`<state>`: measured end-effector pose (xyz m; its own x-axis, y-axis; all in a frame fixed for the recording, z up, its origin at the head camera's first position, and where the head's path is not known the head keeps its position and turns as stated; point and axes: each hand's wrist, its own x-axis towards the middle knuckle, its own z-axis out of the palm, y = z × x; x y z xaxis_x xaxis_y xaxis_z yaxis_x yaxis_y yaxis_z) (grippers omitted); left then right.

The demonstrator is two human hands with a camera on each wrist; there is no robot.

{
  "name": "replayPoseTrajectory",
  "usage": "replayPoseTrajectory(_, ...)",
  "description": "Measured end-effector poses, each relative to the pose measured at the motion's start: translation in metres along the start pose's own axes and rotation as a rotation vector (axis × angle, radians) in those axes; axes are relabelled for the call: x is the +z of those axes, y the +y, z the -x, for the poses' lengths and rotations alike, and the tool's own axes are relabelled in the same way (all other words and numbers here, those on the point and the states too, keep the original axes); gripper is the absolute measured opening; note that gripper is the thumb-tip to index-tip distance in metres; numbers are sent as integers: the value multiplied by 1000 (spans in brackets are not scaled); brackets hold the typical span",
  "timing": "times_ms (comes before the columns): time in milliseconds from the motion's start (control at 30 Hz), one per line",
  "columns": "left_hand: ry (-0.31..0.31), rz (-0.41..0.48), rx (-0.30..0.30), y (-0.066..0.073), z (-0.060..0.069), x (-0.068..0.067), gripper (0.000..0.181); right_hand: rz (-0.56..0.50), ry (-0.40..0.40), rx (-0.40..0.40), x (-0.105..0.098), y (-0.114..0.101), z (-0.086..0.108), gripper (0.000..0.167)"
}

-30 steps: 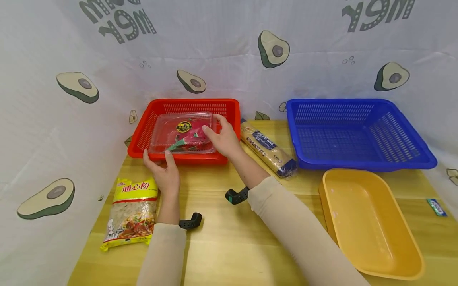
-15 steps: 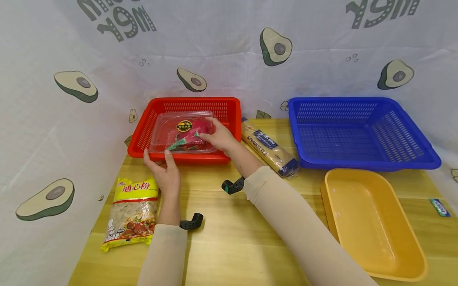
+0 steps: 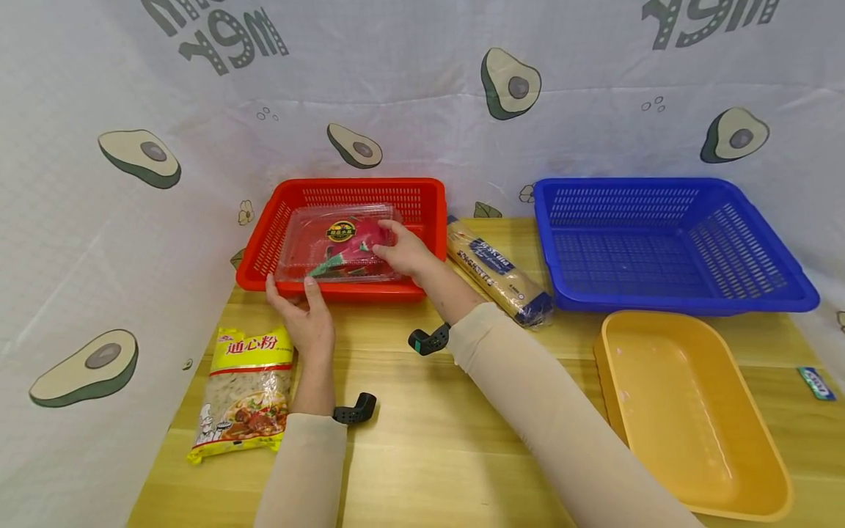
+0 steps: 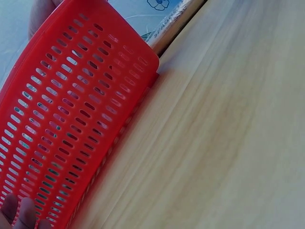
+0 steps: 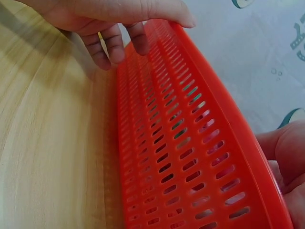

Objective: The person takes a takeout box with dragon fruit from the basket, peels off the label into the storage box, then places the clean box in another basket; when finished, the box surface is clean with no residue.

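Note:
In the head view, a clear plastic box (image 3: 300, 246) with a round black-and-gold label lies inside the red basket (image 3: 330, 293). A pink and green dragon fruit (image 3: 359, 238) shows through its lid. My right hand (image 3: 409, 253) rests over the box's right end, its thumb and fingers spread apart on it. Whether the fingers press or pinch is hard to tell. My left hand (image 3: 306, 315) is at the basket's front left, its thumb at the front rim. From the right wrist view, that hand's other fingers (image 5: 114, 45) hang loosely by the outer wall.
A yellow pasta bag (image 3: 247, 389) lies left of my left forearm. Between the red basket and a blue basket (image 3: 680, 301) lies a spaghetti pack (image 3: 491, 268). A yellow tray (image 3: 686, 411) stands at the right, with a small gum pack (image 3: 816, 383) beyond it.
My right hand has shifted a little to the left, from the box's right edge onto its lid. My left hand and the box have hardly moved.

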<state>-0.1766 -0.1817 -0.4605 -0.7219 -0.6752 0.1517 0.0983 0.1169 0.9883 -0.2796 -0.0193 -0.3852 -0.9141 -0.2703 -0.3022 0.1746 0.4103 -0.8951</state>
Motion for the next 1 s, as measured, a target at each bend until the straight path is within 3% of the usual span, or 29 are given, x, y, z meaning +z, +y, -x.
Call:
replayPoseTrajectory(533, -8, -9, -3, 4, 2, -1, 78, 23, 14, 29, 0, -1, 0, 57)
replayPoseTrajectory(1000, -10, -18, 5, 4, 1, -1, 78, 43, 9, -84, -3, -2, 5, 51)
